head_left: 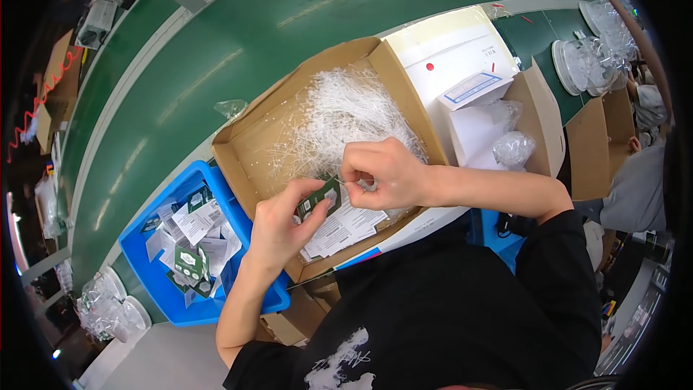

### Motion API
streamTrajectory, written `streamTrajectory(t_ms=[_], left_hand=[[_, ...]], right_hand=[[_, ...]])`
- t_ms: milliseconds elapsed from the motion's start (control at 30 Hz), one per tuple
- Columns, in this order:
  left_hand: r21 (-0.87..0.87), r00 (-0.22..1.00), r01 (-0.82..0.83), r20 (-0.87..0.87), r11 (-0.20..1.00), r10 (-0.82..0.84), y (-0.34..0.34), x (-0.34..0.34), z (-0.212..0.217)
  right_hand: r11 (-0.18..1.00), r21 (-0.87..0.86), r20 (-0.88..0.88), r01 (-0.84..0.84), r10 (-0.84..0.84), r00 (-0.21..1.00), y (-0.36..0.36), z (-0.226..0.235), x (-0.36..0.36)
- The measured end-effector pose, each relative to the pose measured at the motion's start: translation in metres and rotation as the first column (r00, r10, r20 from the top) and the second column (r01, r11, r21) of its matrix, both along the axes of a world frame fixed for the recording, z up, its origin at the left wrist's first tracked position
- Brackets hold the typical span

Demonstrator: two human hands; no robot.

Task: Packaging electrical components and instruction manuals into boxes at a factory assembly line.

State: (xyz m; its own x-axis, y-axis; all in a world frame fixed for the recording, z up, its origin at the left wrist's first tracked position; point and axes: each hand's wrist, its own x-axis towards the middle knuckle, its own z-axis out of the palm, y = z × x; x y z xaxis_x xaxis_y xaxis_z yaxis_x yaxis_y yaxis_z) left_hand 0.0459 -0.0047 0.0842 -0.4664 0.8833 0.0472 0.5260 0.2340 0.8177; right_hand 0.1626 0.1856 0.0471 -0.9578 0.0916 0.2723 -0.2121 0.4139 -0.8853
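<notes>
My left hand (278,224) holds a small green printed card (320,198) between thumb and fingers, over the front of a shallow cardboard box (245,166). Close by its upper right corner, my right hand (382,173) is closed in a pinch. What shows at its fingertips looks like a thin clear plastic strand; most of it is hidden. A tangled heap of such clear strands (346,105) fills much of the box behind my hands. Below the green card, white printed cards (346,230) lie stacked in the box's near end.
At the left, a blue plastic bin (242,220) contains many loose green and white cards. Right of the box stand a small white carton (476,90) and an open box with clear wrapped items (514,148). Plastic-wrapped white discs (570,65) sit farther right on the green table (310,7).
</notes>
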Motion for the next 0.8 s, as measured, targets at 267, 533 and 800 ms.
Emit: streamTrajectory(t_ms=[267, 533, 800], left_hand=[[-0.091, 0.996, -0.022, 0.088, 0.996, 0.031, -0.0022, -0.0019, 0.0017], [-0.054, 0.996, 0.030, 0.082, 0.998, -0.026, 0.0021, 0.0001, 0.0017], [-0.018, 0.995, 0.026, 0.092, 0.999, -0.025, 0.0004, 0.0009, 0.0047]], right_hand=[[1.000, 0.007, -0.039, 0.016, -0.015, 0.999, -0.0006, -0.0008, 0.0001], [1.000, 0.001, -0.040, 0.016, -0.016, 0.999, 0.0004, 0.0011, 0.0004], [1.000, 0.012, -0.042, 0.019, -0.018, 0.999, -0.0016, -0.0004, -0.0011]])
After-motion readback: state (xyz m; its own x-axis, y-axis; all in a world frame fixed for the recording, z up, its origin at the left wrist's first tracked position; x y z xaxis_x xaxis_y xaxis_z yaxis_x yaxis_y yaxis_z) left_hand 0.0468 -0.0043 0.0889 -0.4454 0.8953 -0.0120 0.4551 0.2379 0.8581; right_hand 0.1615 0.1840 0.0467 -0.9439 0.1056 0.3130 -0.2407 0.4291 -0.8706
